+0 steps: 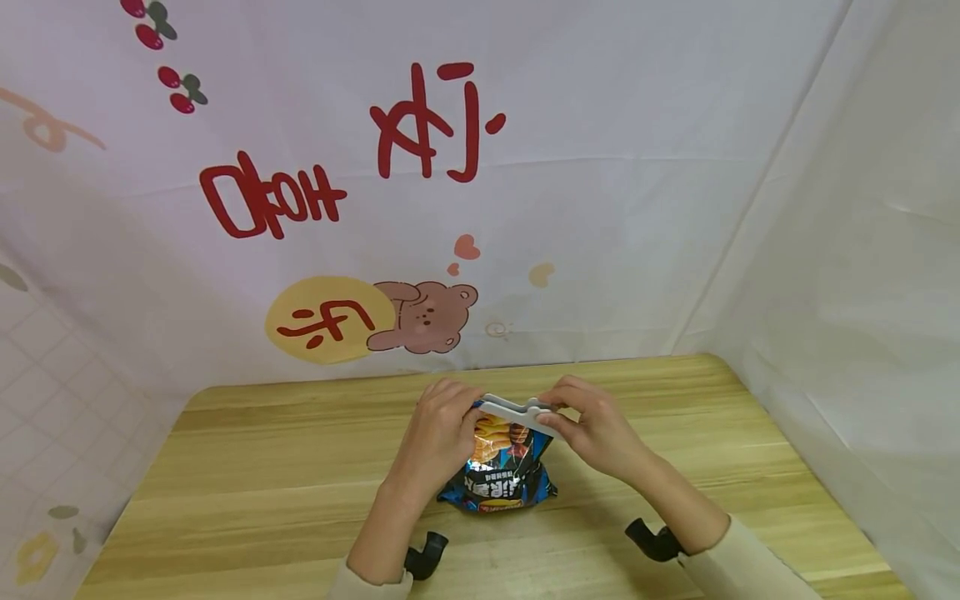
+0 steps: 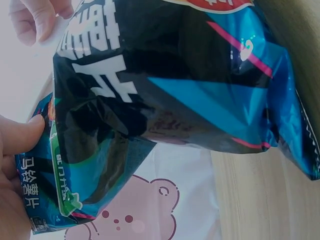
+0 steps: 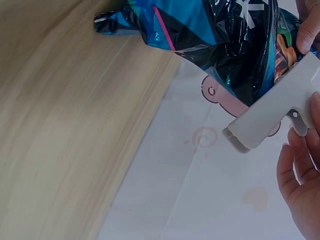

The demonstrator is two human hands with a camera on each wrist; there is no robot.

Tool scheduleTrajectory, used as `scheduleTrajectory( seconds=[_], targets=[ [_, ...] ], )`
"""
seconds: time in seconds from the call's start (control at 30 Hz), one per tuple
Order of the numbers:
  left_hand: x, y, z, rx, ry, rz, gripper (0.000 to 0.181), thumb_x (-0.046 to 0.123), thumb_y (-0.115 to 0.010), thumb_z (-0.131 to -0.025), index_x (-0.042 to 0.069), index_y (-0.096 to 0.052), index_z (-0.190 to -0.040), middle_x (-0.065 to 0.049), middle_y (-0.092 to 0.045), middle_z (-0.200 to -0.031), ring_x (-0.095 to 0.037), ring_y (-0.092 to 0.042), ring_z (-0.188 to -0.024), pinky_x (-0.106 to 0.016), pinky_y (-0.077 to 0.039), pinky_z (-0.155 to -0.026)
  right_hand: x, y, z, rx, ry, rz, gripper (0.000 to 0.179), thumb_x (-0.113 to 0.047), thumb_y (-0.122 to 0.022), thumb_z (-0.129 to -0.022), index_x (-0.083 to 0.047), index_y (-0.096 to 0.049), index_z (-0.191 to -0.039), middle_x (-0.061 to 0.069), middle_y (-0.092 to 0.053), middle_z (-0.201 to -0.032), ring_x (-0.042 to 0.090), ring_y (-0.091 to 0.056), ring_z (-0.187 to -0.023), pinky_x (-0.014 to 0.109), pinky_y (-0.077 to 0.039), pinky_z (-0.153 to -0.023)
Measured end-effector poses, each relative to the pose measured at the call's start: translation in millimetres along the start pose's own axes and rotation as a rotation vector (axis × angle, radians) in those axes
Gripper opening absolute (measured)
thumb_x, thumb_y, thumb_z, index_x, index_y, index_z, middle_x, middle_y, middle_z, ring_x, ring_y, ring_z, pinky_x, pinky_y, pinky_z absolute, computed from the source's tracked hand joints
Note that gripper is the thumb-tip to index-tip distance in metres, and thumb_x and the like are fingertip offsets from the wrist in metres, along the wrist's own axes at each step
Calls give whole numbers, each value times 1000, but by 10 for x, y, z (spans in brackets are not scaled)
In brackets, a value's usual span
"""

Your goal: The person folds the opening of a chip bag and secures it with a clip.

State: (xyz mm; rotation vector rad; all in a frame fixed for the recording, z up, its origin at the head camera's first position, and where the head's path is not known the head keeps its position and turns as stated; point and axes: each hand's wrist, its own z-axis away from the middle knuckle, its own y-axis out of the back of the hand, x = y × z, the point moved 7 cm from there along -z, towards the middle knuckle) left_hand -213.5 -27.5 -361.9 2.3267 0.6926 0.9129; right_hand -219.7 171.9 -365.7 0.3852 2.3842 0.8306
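A blue and black bag of potato chips [image 1: 498, 482] stands on the wooden table, its top end gathered upward. Across that top lies a long white bag clip [image 1: 517, 412], slanting down to the right. My left hand [image 1: 442, 421] pinches the upper left corner of the bag beside the clip's end. In the left wrist view, the left thumb [image 2: 22, 134] presses on the folded top of the bag. My right hand [image 1: 596, 421] grips the clip's right part between thumb and fingers. A small lever [image 3: 297, 121] shows on the clip near the right fingers in the right wrist view.
The table [image 1: 285, 467] reaches a white cloth backdrop [image 1: 615, 208] printed with red characters and a pink bear [image 1: 431, 317]. Light cloth also hangs at both sides. Black curved mounts [image 1: 426, 557] sit at both wrists.
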Motion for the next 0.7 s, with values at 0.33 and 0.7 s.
scheduleTrajectory(
  seconds=[0.33,0.7],
  targets=[
    [-12,-15,6,-21,-13,-28,27,-5,-79,-90,2,-77,-116,-7,-77,-106,-24,-67,-97,-41,-54,-89,10,-20,-2,-34,-73,-9,27,2,-86,-83,-5,-78,-109,-2,-72,-101,12,-66,-88,30,-57,-73],
    [-144,102,79,-69,74,-36,39,8,-80,-93,7,-71,-131,-8,-72,-126,-30,-65,-120,-50,-50,-105,246,7,186,-104,-317,4,43,-16,-76,-98,-5,-65,-138,7,-70,-126,25,-66,-109,49,-56,-84]
  ],
)
